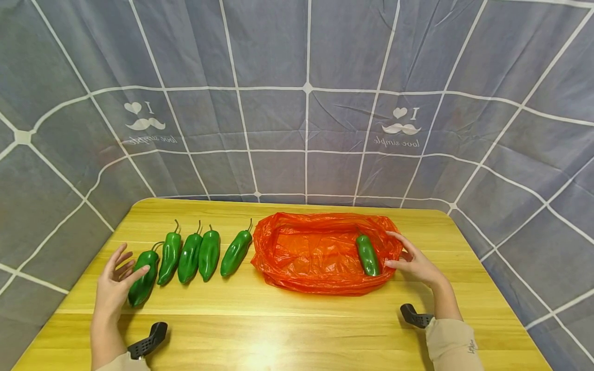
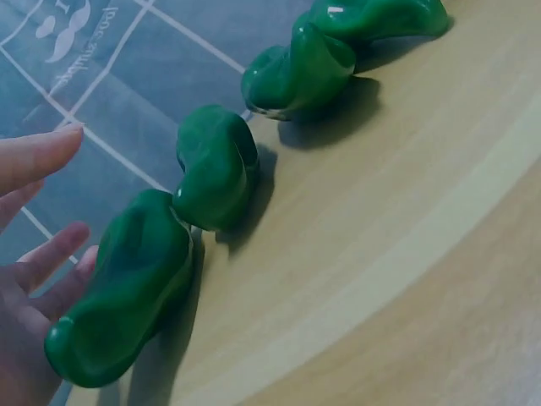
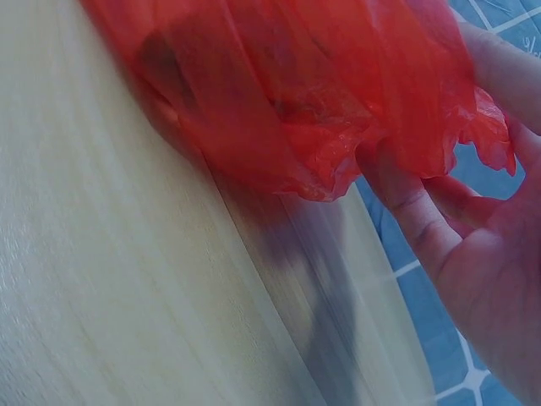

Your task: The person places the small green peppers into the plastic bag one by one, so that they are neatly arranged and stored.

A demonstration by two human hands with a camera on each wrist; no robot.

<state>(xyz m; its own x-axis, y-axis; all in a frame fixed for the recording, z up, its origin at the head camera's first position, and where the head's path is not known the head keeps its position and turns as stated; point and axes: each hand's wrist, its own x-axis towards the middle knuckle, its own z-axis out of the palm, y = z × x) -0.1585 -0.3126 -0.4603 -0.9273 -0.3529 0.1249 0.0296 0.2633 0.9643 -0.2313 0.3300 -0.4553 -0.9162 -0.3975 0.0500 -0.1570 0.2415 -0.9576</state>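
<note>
While the left hand [image 1: 113,288] hangs open at the left end of the row, its thumb reaching out well apart from its loosely bent fingers, nothing is held in it. Just to its right lies a long, glossy dark-green pepper [image 1: 143,288], and this relation seems to matter most: the pepper's long axis runs away from the person and leans rightward, blunt tip near, curved stem at the far end. In the head view the thumb overlaps the pepper; in the left wrist view fingers show behind it, and whether they touch it cannot be told. The left hand is by far the nearer of the two.

Farther right, four similar green peppers [image 1: 170,257] lie side by side, stems pointing away from the person, the last a little apart from the others and near a thin, crinkled orange-red plastic bag [image 1: 297,252]. The bag lies spread wide with its mouth upward, and one green pepper [image 1: 368,256] rests inside, towards its right end. There the right hand [image 1: 417,265] holds the bag's edge between thumb and fingers, well apart from the row.

Beneath everything is a yellow wood-grain bench [image 1: 223,330]; behind it hangs a grey-blue cloth [image 1: 278,118] with white grid lines.
</note>
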